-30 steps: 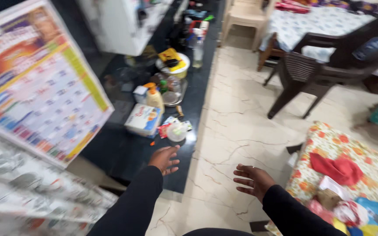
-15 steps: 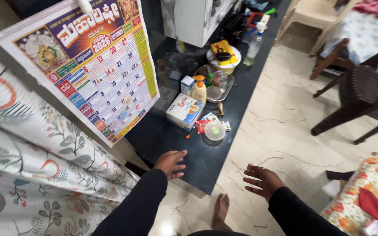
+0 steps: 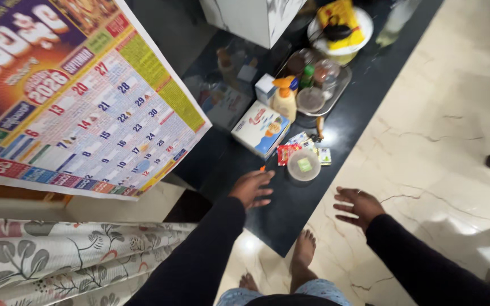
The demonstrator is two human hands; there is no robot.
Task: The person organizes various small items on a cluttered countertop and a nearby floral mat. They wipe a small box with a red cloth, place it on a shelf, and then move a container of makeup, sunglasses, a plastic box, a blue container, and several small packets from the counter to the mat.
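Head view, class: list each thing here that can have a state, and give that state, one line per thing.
left hand: open, empty, over the dark slab
right hand: open, empty, fingers spread
round clear container: lid on, lying flat
pump bottle: upright
white box: closed, lying flat
wall calendar: hanging, tilted

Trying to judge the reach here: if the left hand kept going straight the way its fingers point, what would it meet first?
Probably the small orange bit just past the fingertips of the left hand, on the black slab. Beyond it lie the red packet and white box. Height above the slab is unclear.
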